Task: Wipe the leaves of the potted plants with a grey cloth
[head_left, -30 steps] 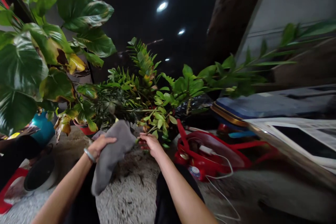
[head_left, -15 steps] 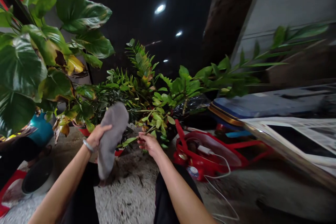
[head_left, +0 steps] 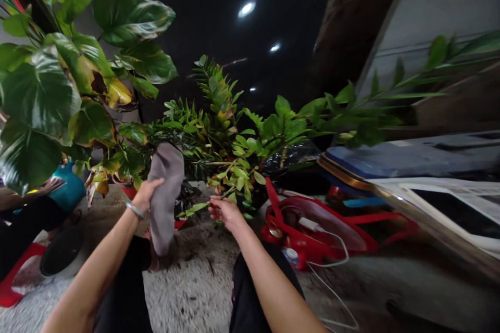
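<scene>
A grey cloth hangs from my left hand, which is closed on its left side and wears a bracelet at the wrist. My right hand has its fingers pinched on a thin leafy stem, whose green leaves point left towards the cloth. That stem belongs among the low potted plants in front of me. Behind the cloth, part of the foliage and a red pot are hidden.
Large-leaved foliage fills the left. A red bag with a white cable stands right, beside stacked flat items. At the far left, a person in teal sits near a dark-lined bowl. A dark glossy panel rises behind.
The cloth has shifted slightly left and down and hangs more upright. My right hand keeps its pinch on the stem. The whole view has drifted a little.
</scene>
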Motion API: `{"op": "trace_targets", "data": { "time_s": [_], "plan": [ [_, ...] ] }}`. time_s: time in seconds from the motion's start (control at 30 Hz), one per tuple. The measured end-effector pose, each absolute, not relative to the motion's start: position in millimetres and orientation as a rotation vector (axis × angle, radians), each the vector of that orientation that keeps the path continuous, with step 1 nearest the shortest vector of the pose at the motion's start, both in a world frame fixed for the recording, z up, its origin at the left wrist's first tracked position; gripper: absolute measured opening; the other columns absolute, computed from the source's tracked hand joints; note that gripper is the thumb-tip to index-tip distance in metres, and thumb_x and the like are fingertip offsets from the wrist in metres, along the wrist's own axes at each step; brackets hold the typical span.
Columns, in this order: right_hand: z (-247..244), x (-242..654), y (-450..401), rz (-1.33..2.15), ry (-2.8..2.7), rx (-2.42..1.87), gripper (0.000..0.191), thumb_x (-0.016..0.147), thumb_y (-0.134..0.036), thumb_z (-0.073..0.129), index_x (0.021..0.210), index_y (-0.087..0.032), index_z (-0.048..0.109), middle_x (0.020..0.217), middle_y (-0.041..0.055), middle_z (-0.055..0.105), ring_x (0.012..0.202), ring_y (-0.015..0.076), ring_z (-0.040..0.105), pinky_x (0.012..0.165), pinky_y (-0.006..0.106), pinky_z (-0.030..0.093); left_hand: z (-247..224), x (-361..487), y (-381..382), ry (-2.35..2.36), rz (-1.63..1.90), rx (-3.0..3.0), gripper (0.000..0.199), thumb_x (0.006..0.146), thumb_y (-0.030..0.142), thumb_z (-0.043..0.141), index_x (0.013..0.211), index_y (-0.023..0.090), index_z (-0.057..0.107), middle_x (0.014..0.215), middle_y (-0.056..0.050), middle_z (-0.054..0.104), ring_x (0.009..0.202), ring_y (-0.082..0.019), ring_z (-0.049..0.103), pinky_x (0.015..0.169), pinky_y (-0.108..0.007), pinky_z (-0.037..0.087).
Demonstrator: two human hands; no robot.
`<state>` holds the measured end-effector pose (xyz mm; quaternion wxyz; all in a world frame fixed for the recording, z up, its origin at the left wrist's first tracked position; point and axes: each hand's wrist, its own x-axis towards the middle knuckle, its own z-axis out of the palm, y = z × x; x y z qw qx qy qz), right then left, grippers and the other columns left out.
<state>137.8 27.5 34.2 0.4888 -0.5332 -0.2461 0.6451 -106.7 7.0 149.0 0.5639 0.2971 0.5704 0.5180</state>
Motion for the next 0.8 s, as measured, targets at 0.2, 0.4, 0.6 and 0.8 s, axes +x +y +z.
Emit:
{"op": "trace_targets", "data": {
  "time_s": [0.2, 0.4, 0.6, 0.8],
  "plan": [
    [31.5, 140.0, 26.4, 1.575, -0.606, -1.292, 0.013, 0.072, -0.009, 0.072, 0.081, -0.017, 0.066, 0.059, 0.0003, 0.070, 0.040, 0.0123, 0.061, 0.036, 0.020, 0.048, 96.4, -105.9, -58.4, 1.201, 0.899, 0.672, 0.036, 0.063, 0.024, 0.083, 0.095, 0.012, 0.072, 0.079, -0.010, 0.078, 0.066, -0.025, 0.073, 0.067, -0.034, 0.059],
    [31.0, 138.2, 26.3, 1.572, -0.599, -1.281, 0.010, 0.074, -0.011, 0.069, 0.080, -0.017, 0.064, 0.060, -0.0008, 0.069, 0.042, 0.0110, 0.062, 0.038, 0.019, 0.048, 181.4, -92.2, -7.9, 1.075, 1.137, 0.899, 0.045, 0.064, 0.028, 0.085, 0.104, 0.011, 0.074, 0.089, -0.010, 0.078, 0.074, -0.025, 0.073, 0.070, -0.032, 0.058],
    [31.3, 134.6, 26.1, 1.562, -0.580, -1.276, 0.016, 0.071, -0.011, 0.073, 0.076, -0.018, 0.060, 0.053, -0.0030, 0.064, 0.043, 0.0127, 0.064, 0.042, 0.020, 0.051, 153.5, -42.1, 37.1, 1.221, 1.179, 0.760, 0.038, 0.060, 0.020, 0.086, 0.094, 0.008, 0.072, 0.069, -0.009, 0.074, 0.060, -0.022, 0.069, 0.066, -0.033, 0.056],
    [33.2, 151.9, 22.3, 1.611, -0.599, -1.221, 0.010, 0.073, -0.010, 0.069, 0.078, -0.016, 0.063, 0.056, -0.0002, 0.067, 0.040, 0.0125, 0.061, 0.038, 0.021, 0.048, 155.4, -73.6, -17.7, 1.117, 0.920, 0.840, 0.037, 0.062, 0.025, 0.085, 0.094, 0.011, 0.074, 0.081, -0.012, 0.078, 0.065, -0.025, 0.071, 0.064, -0.033, 0.058]
  ]
}}
